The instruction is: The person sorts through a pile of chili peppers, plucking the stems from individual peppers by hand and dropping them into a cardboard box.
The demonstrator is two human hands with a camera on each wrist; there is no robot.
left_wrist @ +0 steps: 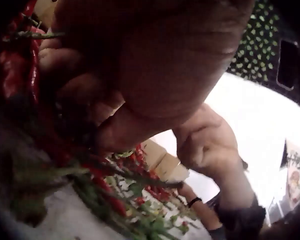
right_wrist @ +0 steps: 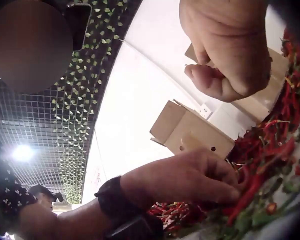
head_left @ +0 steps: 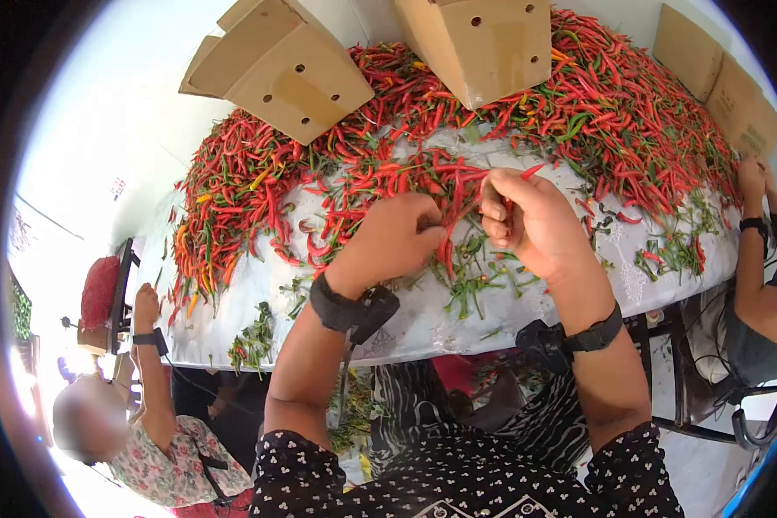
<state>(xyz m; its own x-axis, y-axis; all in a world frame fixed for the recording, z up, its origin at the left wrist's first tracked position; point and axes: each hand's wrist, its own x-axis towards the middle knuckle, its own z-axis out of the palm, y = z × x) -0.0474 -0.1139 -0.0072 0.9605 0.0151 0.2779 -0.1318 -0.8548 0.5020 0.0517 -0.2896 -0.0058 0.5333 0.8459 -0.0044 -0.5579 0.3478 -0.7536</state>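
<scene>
Raised above the near middle of the cloth, my right hand [head_left: 535, 220] grips a red chili pepper [head_left: 533, 171], its tip poking out past the thumb. More red shows between the curled fingers. My left hand [head_left: 388, 242] is low over loose chilies, back upward and fingers bent. In the right wrist view its thumb and fingertips close on red chili peppers [right_wrist: 250, 195] at the pile's edge. Shadow hides much of that grasp in the left wrist view. Picked green stems [head_left: 466, 289] lie on the cloth just below the hands.
A large heap of red chilies [head_left: 630, 129] arcs along the table's back. Two cardboard boxes [head_left: 298, 78] tilt over it. More stems [head_left: 252, 341] lie at the front left edge of the white cloth [head_left: 388, 332]. Other people sit at both ends.
</scene>
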